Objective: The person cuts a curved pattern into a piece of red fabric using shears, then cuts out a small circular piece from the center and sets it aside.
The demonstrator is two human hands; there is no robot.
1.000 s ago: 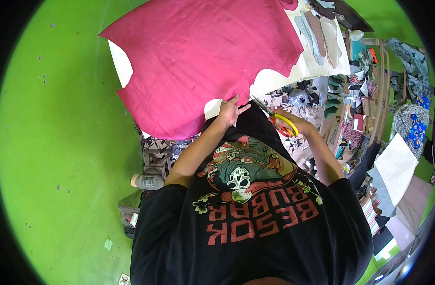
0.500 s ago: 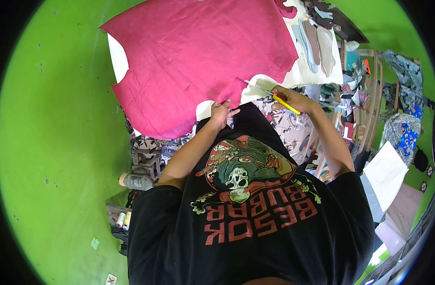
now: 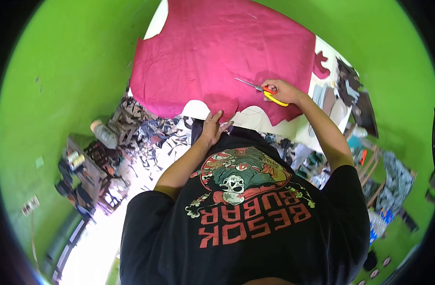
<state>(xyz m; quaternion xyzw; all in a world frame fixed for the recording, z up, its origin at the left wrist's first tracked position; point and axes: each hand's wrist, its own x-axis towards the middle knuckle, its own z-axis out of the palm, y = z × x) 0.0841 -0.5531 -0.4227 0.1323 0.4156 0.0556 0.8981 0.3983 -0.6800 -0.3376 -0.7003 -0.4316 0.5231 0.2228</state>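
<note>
Watching through the head camera, I see the right hand (image 3: 280, 90) closed round the yellow-and-red handles of the scissors (image 3: 254, 85). The thin blades point away to the left and lie over the magenta sheet (image 3: 217, 52), and they look all but closed. The left hand (image 3: 212, 129) holds nothing. It lies open with its fingers stretched forward at the near edge of the desk (image 3: 197, 108), its fingertips just at the sheet's scalloped border, though I cannot tell whether they press the sheet or the pale top beneath it. The sheet spreads flat ahead of both hands, well beyond the fingertips. Dark scraps (image 3: 151, 135) litter the floor to the left of the left hand.

I judge this as the moment between cuts, with the scissors brought over the material and not yet biting. The next move calls for opening the blades, setting them to a line or edge, and keeping the left hand flat to hold the sheet taut and clear of the blades.
</note>
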